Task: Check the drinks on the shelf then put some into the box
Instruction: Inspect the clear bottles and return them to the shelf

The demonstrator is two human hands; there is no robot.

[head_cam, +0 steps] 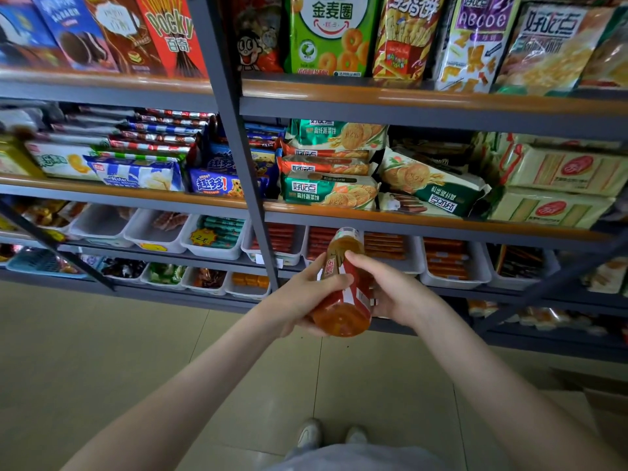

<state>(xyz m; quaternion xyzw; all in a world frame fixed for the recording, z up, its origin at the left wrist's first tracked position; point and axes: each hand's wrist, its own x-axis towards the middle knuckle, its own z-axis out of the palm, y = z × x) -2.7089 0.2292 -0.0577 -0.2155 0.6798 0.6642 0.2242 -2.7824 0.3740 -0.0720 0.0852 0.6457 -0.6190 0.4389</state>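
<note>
Grey metal shelves (407,107) with orange edging fill the wall ahead, packed with snacks. At the top left is a red Pocky box (170,35), green biscuit packets (329,192) are stacked on the middle level, and rows of white trays (156,239) lower down hold small wrapped items. Pale floor tiles (102,351) run beneath, and the toes of the person's light shoes (309,433) show at the bottom.

Out in front of the shelves, about level with the trays, both bare hands hold one drink bottle (343,290) in the air. It is filled with orange-brown liquid and wears a red label. It is tilted, with the cap pointing up and away toward the shelves and the base toward the person.

The left hand (299,300) cradles it from the left and below. Its thumb (334,282) lies across the front of the label, and its other fingers curl under near the base, mostly hidden. The right hand (394,290) grips from the right side, with its thumb (358,261) pressed on the upper label just below the neck. Its fingers wrap round the far side, out of sight. The two thumbs lie close together on the label. The bottle hangs apart from the shelves, held only by the two hands.
</note>
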